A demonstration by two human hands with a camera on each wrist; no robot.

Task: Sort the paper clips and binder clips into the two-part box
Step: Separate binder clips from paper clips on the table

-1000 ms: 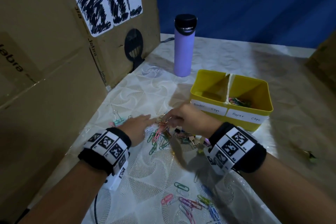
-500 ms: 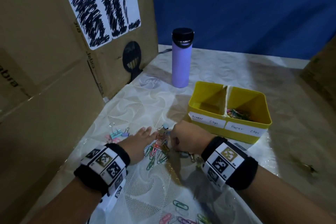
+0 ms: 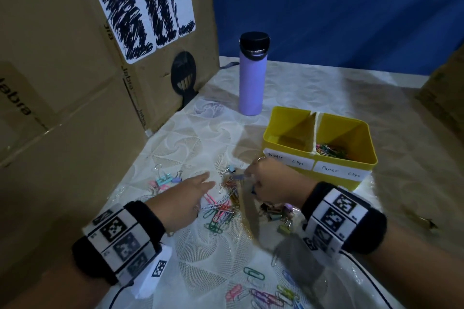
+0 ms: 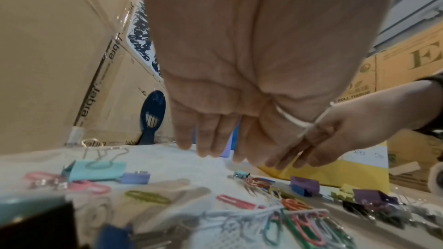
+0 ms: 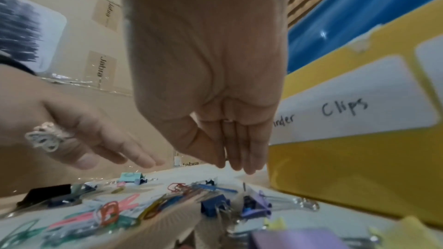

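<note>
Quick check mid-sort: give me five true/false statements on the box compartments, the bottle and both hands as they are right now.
1. The paper clips compartment of the yellow box already holds coloured paper clips. True.
2. The binder clips compartment is piled full. False: no clips show in it.
3. The purple bottle lies on its side. False: it stands upright behind the box.
4. The left hand has straight fingers and grips nothing. True.
5. The right hand is inside the box. False: it hangs over the loose clips in front of the box.
</note>
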